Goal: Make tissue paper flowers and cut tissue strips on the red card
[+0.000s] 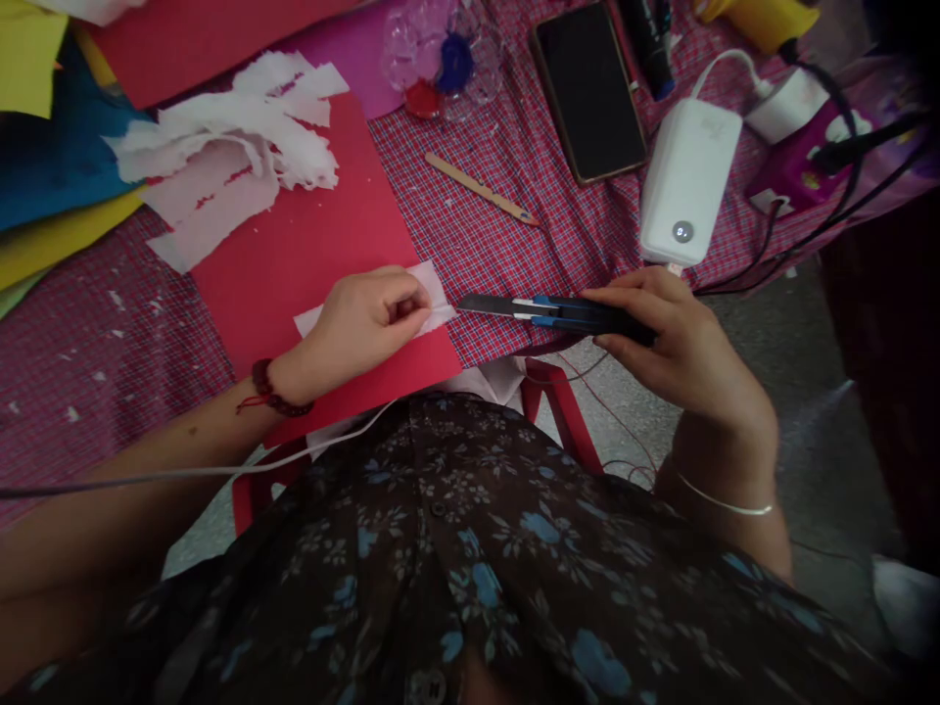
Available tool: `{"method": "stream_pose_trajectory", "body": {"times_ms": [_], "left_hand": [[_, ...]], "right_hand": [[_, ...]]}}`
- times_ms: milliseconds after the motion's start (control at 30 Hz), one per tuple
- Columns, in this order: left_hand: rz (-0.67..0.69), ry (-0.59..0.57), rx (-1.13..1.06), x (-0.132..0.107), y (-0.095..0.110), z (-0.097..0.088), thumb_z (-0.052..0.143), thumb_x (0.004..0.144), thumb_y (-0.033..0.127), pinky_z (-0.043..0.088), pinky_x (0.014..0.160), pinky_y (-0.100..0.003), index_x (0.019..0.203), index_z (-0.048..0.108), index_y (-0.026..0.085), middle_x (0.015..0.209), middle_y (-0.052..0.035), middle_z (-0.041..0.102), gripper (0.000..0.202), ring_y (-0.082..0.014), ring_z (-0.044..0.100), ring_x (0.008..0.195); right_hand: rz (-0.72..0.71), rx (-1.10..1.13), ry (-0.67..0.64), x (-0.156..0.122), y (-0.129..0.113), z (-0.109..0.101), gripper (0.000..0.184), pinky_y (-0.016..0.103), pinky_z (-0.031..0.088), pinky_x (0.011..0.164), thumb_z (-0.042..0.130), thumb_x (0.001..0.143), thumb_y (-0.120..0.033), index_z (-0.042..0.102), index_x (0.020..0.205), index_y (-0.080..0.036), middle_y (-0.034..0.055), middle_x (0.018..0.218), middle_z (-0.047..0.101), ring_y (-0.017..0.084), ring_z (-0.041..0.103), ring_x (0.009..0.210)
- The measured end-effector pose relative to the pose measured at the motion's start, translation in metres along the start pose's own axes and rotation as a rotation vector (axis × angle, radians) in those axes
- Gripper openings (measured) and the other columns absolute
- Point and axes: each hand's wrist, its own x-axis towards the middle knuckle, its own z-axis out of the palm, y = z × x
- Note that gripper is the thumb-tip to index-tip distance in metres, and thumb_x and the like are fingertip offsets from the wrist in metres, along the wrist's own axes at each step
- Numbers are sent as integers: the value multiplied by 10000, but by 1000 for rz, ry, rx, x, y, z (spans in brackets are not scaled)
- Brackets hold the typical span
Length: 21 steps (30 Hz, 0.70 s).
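My left hand (374, 313) is closed on a small folded piece of white tissue paper (439, 290), pinching it near its right end. Beneath it lies a red sheet of card (294, 264) on the table. In my right hand (680, 338) is a black and blue utility knife (565, 315), its blade out and pointing left. The blade tip is right beside the tissue paper's right edge; whether they touch I cannot tell. Farther back on the red card rests a pile of torn white tissue strips (242, 147).
A notched wooden stick (481, 188) lies on the checked tablecloth (470, 245). Behind it are a phone (589, 93), a white power bank (691, 181) with cables and a clear plastic paint palette (470, 24). Coloured sheets (51, 176) lie at left. A white cable (183, 473) crosses my left forearm.
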Motion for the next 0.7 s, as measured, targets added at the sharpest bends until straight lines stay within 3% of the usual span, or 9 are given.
{"method": "stream_pose_trajectory", "body": {"times_ms": [167, 267, 400, 567, 700], "left_hand": [[-50, 37, -65, -4, -2, 1, 562, 886, 270, 446, 628, -291, 801, 597, 226, 768, 5, 651, 101, -139, 561, 654], [-101, 84, -76, -7, -5, 4, 571, 901, 277, 477, 642, -288, 913, 610, 236, 880, 0, 711, 57, -147, 615, 721], [-107, 98, -96, -10, -7, 5, 561, 918, 251, 492, 645, -281, 1026, 640, 247, 964, -2, 741, 133, -139, 640, 739], [10, 96, -88, -10, -4, 4, 598, 923, 263, 474, 627, -284, 956, 670, 230, 975, -25, 714, 85, -135, 615, 725], [35, 73, -76, -11, -6, 4, 649, 921, 363, 465, 603, -290, 901, 642, 243, 950, -29, 691, 122, -146, 587, 711]], "right_hand": [[9, -14, 18, 0, 0, 2, 434, 565, 537, 902, 617, 944, -234, 658, 1370, -304, 124, 1118, 656, 350, 648, 1049], [26, -23, 5, -1, -1, 2, 437, 584, 534, 917, 602, 954, -244, 646, 1378, -340, 116, 1139, 653, 359, 646, 1063], [20, -28, -14, -2, -2, 2, 434, 561, 538, 914, 592, 963, -219, 635, 1381, -328, 110, 1132, 648, 339, 647, 1055], [-16, -8, -4, 2, -3, 5, 414, 543, 537, 918, 622, 945, -216, 650, 1357, -251, 114, 1128, 656, 317, 642, 1048], [9, 15, -5, 8, -7, 9, 451, 559, 539, 924, 629, 916, -193, 665, 1348, -316, 98, 1134, 664, 328, 648, 1057]]}}
